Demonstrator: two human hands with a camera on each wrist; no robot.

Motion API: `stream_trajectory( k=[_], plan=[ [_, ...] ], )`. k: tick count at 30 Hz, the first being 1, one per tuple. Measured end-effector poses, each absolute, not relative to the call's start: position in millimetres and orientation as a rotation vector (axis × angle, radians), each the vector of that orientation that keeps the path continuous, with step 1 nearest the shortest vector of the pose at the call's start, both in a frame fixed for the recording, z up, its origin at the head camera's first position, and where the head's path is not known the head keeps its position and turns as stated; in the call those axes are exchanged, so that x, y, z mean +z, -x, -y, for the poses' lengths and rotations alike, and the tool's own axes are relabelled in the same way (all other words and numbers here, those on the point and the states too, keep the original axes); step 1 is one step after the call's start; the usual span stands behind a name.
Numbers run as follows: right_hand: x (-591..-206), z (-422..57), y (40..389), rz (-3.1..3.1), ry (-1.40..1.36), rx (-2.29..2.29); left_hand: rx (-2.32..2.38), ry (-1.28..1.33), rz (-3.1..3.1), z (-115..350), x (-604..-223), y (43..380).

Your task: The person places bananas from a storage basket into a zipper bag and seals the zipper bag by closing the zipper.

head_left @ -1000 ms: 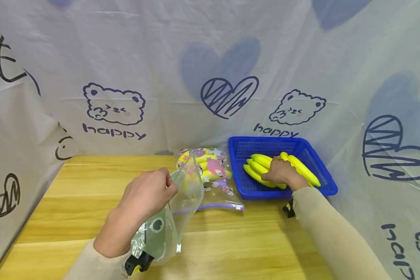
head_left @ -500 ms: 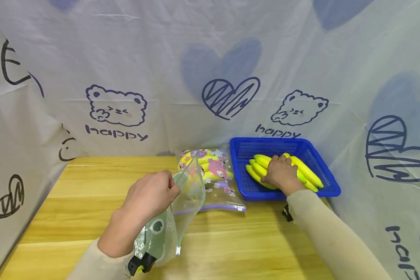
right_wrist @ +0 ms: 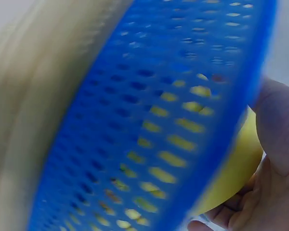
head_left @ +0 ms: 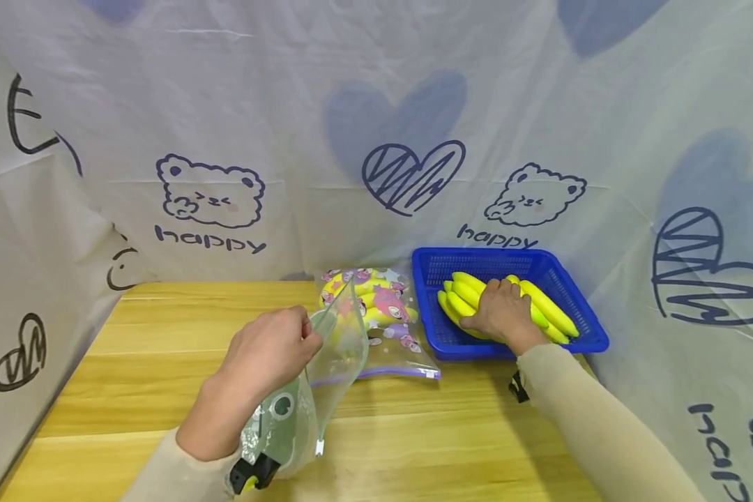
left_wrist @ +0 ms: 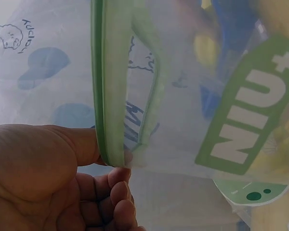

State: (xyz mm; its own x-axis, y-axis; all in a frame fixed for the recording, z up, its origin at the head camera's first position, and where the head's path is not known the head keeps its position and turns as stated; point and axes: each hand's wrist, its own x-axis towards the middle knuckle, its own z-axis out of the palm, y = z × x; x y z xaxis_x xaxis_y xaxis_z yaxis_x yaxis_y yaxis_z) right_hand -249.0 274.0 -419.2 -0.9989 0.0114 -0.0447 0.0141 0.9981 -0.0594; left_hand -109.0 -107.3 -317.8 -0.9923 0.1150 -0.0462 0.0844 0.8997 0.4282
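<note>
My left hand [head_left: 266, 348] pinches the top edge of a clear zip bag [head_left: 282, 425] with a green print and a white slider. In the left wrist view, thumb and fingertips meet at the green zip strip of the bag [left_wrist: 245, 113], whose mouth gapes. My right hand [head_left: 505, 314] reaches into a blue basket [head_left: 470, 354] and grips a bunch of yellow bananas [head_left: 464, 296] from above. The right wrist view has the thumb on a banana [right_wrist: 236, 168] behind the basket's perforated wall [right_wrist: 135, 96]; the fingers curl at its other side.
A second zip bag [head_left: 389, 307], printed with pink figures and closed along a purple strip [head_left: 376, 371], lies left of the basket with bananas inside. Another banana [head_left: 549, 310] lies along the basket's right side. A printed white cloth [head_left: 301, 125] hangs behind the wooden table [head_left: 414, 439].
Bananas under my right hand have shifted, and more yellow shows to the right of its fingers. My left hand and its bag stay almost in place.
</note>
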Motion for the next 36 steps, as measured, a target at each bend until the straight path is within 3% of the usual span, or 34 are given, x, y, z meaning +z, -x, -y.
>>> stream_trajectory(
  k=[18, 36],
  plan=[
    [-311, -222, 177, -3.224, 0.222, -0.269, 0.571, -0.237, -3.112, 102, -324, 118],
    [-270, -186, 107, -3.081, 0.567, -0.479, 0.482, -0.388, -3.298, 96, -337, 121]
  ],
)
